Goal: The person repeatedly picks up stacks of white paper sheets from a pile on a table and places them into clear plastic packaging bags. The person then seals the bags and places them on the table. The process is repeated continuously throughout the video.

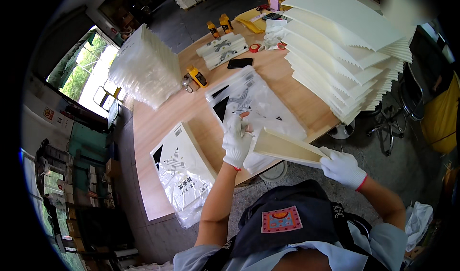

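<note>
So the wooden surface (196,113) takes up most of the view, running from the near-left corner up to the far-right end. Biggest thing on it is the tall fanned stack of cream boards (345,46) along the right edge, hanging out a bit past that edge. Next is the pile of clear plastic bags (143,67) standing on the far-left edge. Then a finished printed bag pack (184,168) lying near the front-left corner, with loose plastic trailing off the front edge.

In the middle, close to the front edge, lies the clear printed bag (256,105), its open end toward the person. The left hand (237,141), in a white glove, has its grip closed on the mouth of that bag, pinching the plastic up. The right hand (342,168), also gloved, has its grip closed around the near end of a cream board (287,149), which sits just over the front edge, tilted, its far end right at the bag's mouth beside the left hand.

Smaller stuff further back: a bundle of printed packs (223,48), a black phone (239,63) just in front of it, a yellow bottle (197,76) toward the left, and a red tape roll (254,47).
</note>
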### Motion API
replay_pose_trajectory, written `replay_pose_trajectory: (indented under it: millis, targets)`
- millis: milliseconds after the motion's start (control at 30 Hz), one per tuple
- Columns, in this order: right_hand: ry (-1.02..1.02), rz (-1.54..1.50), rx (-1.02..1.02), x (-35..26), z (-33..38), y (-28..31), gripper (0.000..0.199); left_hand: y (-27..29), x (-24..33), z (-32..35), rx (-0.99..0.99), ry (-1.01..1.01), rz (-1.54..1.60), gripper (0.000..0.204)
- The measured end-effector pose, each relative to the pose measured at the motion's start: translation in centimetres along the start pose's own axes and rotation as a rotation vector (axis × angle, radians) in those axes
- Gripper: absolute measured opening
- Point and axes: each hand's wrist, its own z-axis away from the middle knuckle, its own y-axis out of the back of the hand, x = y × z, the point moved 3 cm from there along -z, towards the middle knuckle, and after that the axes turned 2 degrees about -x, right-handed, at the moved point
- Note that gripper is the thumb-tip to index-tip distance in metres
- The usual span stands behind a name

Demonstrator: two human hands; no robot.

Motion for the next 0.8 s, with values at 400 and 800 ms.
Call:
replay_pose_trajectory:
  millis: [400,800]
  targets:
    - [-0.33,-1.341,-0.429,3.7,-7.7,-8.6,0.022,-3.0,1.7,9.3,-0.267,-0.868,0.116,0.023]
    - [-0.393,-0.18,-0.324,-0.8,-12.4,-8.4,0.021,-4.1,6.2,2.9,-0.356,-0.01,0.27,0.04]
